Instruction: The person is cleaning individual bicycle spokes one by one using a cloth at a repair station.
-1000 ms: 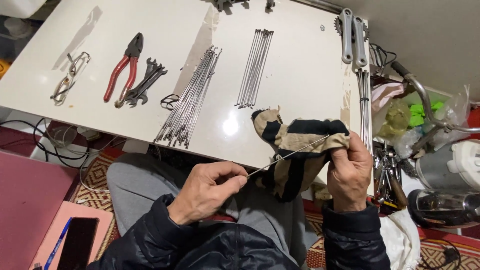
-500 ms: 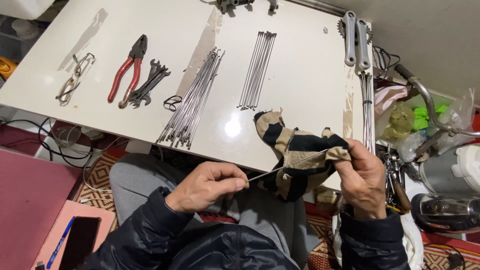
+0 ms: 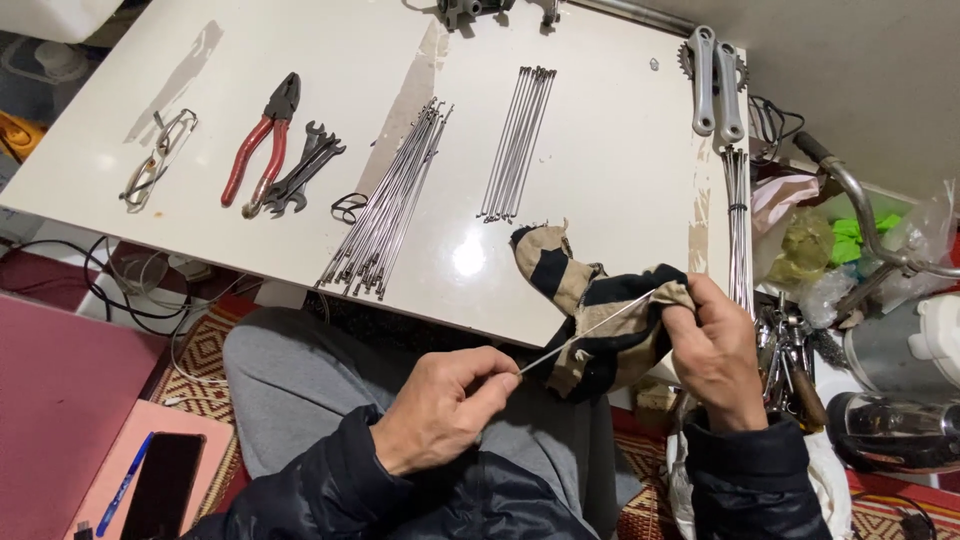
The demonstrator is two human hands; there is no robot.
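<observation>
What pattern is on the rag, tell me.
The rag has tan and black stripes, seen in the head view.

The far end of the spoke (image 3: 585,335) is covered by the striped rag (image 3: 590,320), and the phone (image 3: 160,490) is cut off by the bottom edge.

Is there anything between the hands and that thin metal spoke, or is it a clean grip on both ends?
Nothing blocks the left hand: its fingertips pinch the near end of the spoke directly. At the far end, the tan and black striped cloth lies between the spoke and the right hand, which holds the cloth bunched around it.
</observation>
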